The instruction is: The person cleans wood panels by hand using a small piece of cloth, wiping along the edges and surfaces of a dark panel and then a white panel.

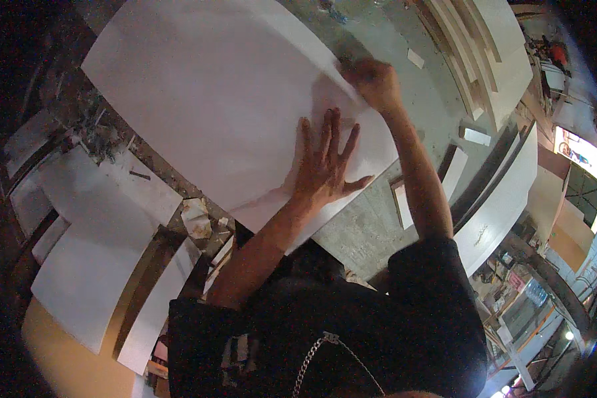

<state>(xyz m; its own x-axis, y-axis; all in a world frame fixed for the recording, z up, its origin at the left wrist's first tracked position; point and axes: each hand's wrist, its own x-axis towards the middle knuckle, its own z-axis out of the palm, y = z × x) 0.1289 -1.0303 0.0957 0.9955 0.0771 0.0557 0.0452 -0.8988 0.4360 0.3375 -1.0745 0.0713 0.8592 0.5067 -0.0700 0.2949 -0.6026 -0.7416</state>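
A large white panel (205, 99) lies in front of me, its near corner pointing toward my body. My left hand (324, 169) rests on its face near the right end, palm down with the fingers spread. Farther up, at the panel's right-hand long edge, my right hand (377, 83) is closed in a fist. Its fingers are dark and slightly blurred, so whatever they hold, if anything, is hidden. A shadow from that hand falls across the panel beside the edge.
White panels (96, 245) stand at the left beside a crumpled pale wad (196, 219). To the right, long pale boards (467, 53) and another white panel (501, 205) lie over the grey floor (361, 242). A small white block (475, 136) sits between them.
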